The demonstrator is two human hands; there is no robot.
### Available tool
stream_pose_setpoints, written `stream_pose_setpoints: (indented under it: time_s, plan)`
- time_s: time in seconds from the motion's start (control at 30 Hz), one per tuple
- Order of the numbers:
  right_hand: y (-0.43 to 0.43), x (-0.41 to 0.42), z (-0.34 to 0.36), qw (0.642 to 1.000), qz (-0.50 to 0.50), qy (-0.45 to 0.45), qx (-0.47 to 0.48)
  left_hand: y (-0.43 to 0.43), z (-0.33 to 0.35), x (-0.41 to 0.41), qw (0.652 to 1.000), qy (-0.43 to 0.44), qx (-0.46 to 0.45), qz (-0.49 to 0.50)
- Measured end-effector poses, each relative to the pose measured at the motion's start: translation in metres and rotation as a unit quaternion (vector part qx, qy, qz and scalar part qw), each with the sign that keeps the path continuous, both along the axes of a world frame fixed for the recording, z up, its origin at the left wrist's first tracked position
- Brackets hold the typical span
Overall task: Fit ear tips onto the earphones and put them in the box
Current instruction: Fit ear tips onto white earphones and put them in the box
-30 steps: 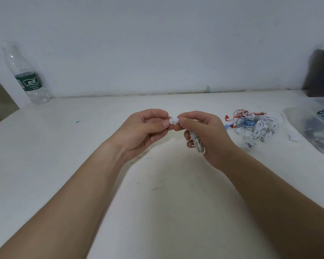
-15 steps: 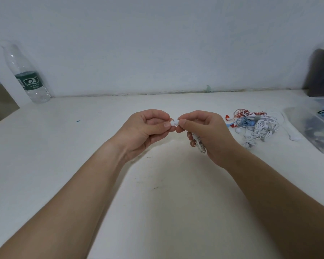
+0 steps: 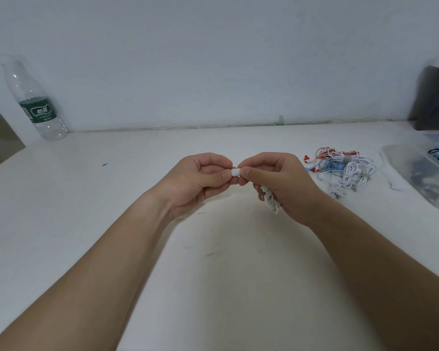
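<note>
Head view, single camera.

Both forearms reach in from the bottom edge over a white table (image 3: 213, 287). The hands meet above its middle, clear of the surface.

Left hand (image 3: 200, 183): fingers curled, thumb and forefinger pinching a small white ear tip (image 3: 235, 172). Right hand (image 3: 279, 183): thumb and forefinger pinched at the other side of the same white piece, so the two sets of fingertips nearly touch. Whether the tip is already seated on an earbud cannot be told; the fingers hide the joint. The lower fingers of the right hand are closed round a coiled white earphone cable (image 3: 271, 201), which hangs out under the palm.

Containers:
- Clear plastic box (image 3: 403, 173), right edge of the table, partly cut off by the frame. Contents are blurred: dark items low down, a black loop, and blue and green pieces near the far corner. Individual earphones are not distinguishable.
- Clear plastic bottle (image 3: 39, 105) with a green label, upright at the far left against the wall. The liquid level is not readable.

Loose on the table: a tangled pile of earphones (image 3: 345, 173) with white, blue and red cables, between the right hand and the box, touching neither. One white cable with a small end piece (image 3: 397, 186) lies just beside the box's near wall.

A dark blurred object (image 3: 433, 97) stands behind the box at the right edge.
</note>
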State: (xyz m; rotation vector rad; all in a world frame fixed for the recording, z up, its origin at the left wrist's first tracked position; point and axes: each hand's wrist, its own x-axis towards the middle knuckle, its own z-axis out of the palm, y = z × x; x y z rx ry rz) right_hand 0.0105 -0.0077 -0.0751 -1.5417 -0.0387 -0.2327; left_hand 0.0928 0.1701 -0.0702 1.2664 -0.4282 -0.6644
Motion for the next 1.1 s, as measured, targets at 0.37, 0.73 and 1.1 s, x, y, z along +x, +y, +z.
stream_pose_setpoints:
  time_s: [0.37, 0.73, 1.1]
  plan:
    - [-0.005, -0.001, 0.000, 1.000, 0.019, -0.006, 0.014, -0.002, -0.001, -0.003, 1.000, -0.007, -0.004, 0.002]
    - [-0.004, 0.000, -0.002, 0.996, 0.026, 0.065, 0.059, -0.002, 0.000, -0.002, 1.000, -0.025, -0.009, -0.015]
    - [-0.008, -0.010, 0.005, 0.999, 0.014, 0.043, 0.026, -0.006, 0.001, -0.010, 0.998, -0.065, 0.006, -0.025]
